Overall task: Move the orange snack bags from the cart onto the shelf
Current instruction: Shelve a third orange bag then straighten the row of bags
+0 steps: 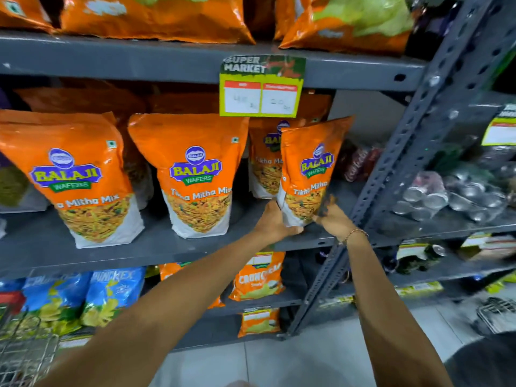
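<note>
We are holding one orange snack bag (pixel 307 174) upright with both hands at about four o'clock from the middle of the view, its base resting on or just above the grey shelf (pixel 156 247). Our left hand (pixel 275 223) is cupping the bag's lower left corner, fingers curling closed under its white base. Our right hand (pixel 333 217) is pressing against the lower right edge, fingers wrapping the side; a thin bracelet (pixel 353 234) is sitting on that wrist. Directly behind the held bag, at its ten o'clock, a second matching bag (pixel 264 163) is standing, partly hidden. Further towards nine o'clock, two more matching bags are standing upright in the front row: one (pixel 195 174) mid-shelf, one (pixel 75 180) near the left edge. That is making four front-facing bags of this kind on this level, with dimmer orange ones behind that we cannot count. At twelve o'clock a yellow-green price tag (pixel 261 88) is hanging from the shelf above, overlapping the bag tops. At three o'clock a perforated grey upright post (pixel 413 152) is standing close beside our right hand. At seven o'clock a wire cart (pixel 25 350) corner is showing.
</note>
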`<state>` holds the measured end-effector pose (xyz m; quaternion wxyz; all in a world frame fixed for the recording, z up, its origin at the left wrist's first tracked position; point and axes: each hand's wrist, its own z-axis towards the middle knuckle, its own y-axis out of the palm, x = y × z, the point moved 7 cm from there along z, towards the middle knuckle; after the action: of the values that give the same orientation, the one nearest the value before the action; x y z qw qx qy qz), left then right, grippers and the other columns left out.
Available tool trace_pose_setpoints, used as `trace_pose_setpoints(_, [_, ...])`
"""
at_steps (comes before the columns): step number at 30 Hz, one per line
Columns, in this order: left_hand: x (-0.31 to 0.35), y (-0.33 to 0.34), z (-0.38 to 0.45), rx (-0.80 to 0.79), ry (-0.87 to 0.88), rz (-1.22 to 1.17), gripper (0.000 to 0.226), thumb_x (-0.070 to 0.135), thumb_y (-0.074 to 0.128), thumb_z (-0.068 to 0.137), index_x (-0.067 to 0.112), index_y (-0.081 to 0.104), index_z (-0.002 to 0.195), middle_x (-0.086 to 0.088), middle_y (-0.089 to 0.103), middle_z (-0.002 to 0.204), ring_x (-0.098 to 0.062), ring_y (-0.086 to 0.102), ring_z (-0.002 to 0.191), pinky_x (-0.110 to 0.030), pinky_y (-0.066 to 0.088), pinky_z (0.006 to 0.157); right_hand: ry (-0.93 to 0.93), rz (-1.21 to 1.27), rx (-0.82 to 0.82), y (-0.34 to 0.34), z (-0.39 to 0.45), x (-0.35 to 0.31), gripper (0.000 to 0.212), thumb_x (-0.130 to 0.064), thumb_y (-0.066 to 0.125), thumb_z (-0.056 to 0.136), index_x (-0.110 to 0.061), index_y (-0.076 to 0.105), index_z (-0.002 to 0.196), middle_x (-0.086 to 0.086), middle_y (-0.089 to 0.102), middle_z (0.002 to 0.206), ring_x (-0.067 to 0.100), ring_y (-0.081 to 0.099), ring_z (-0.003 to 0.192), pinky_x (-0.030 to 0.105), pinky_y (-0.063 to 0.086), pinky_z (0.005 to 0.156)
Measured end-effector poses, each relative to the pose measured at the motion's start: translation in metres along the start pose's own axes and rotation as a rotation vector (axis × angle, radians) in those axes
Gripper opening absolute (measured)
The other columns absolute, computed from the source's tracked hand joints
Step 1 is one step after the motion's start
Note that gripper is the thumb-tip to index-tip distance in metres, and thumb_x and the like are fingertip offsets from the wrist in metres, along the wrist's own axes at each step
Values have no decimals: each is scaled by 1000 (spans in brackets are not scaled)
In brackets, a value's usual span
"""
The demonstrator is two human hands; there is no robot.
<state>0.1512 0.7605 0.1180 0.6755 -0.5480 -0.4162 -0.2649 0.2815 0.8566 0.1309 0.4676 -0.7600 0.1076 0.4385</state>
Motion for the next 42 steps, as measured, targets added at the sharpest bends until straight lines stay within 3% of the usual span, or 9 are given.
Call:
trace_pose_setpoints(3, [-4, 3, 3, 114, -74, -41, 112, 79, 67, 50, 24, 29, 138, -4, 49, 137, -22, 49, 124, -47, 47, 100, 46, 177, -49, 1, 3, 14, 60, -2, 56, 87, -24, 15, 126, -12, 46, 91, 1, 47, 89, 30, 35, 99])
trace_pose_setpoints(5, [12, -5, -7, 129, -113, -38, 106, 71, 71, 55, 18, 32, 139, -8, 51, 137, -27, 49, 124, -44, 46, 99, 35, 223, -16, -3, 0, 13, 66, 1, 61, 83, -17, 18, 129, -4, 48, 100, 12, 50, 93, 34, 43, 89])
trace_pose_setpoints(8, [10, -13, -10, 67, -183, 27, 85, 40, 76, 72, 11, 31, 138, -13, 53, 135, -31, 51, 122, -44, 46, 95, -14, 215, -53, 2, -4, 2, 70, -1, 70, 76, -8, 27, 131, 5, 50, 114, 19, 48, 107, 37, 43, 95])
trace_pose_setpoints(12, [-10, -31, -15, 70, -228, 97, 84, 37, 72, 77, 8, 24, 139, -15, 48, 139, -34, 48, 126, -44, 43, 100, -63, 219, -34, 18, -1, -4, 77, -14, 82, 64, -11, 34, 124, 2, 49, 119, 18, 47, 114, 40, 41, 100])
trace_pose_setpoints(18, [-9, -42, -17, -8, -205, 110, 96, 32, 65, 84, 10, -4, 147, -11, 13, 159, -32, 19, 145, -43, 27, 116, -117, 265, 43, 27, 1, -8, 72, -24, 87, 56, -22, 38, 108, -2, 54, 114, 19, 53, 110, 42, 47, 96])
trace_pose_setpoints(27, [-17, -39, -16, -15, -215, 90, 92, 34, 65, 84, 15, 1, 148, -10, 23, 157, -30, 25, 143, -39, 28, 113, -106, 292, 37, 30, -1, -3, 81, -34, 87, 50, -23, 37, 113, -3, 54, 116, 20, 54, 113, 49, 47, 99])
trace_pose_setpoints(32, [-16, -40, -28, -20, -267, 79, 95, 42, 63, 84, 13, -1, 148, -11, 30, 154, -31, 35, 138, -39, 38, 106, -56, 224, -12, 35, -12, -2, 96, -35, 84, 57, -22, 25, 132, 6, 42, 140, 24, 43, 127, 50, 41, 106])
trace_pose_setpoints(37, [-10, -69, -78, 73, -237, 206, 43, 35, 55, 91, 10, 53, 126, -8, 58, 132, -23, 56, 119, -32, 46, 95, -3, -292, 331, 37, -49, -37, 43, -21, 71, 76, 2, 52, 107, 24, 55, 115, 41, 54, 108, 43, 48, 84])
trace_pose_setpoints(42, [-43, -167, -142, 324, -278, 150, 26, 30, 58, 89, 18, 69, 69, -1, 73, 72, -3, 66, 67, -35, 54, 78, -322, -266, 34, 140, -80, -140, 14, -25, 61, 85, -11, 62, 87, 11, 72, 89, 27, 65, 86, 36, 52, 71])
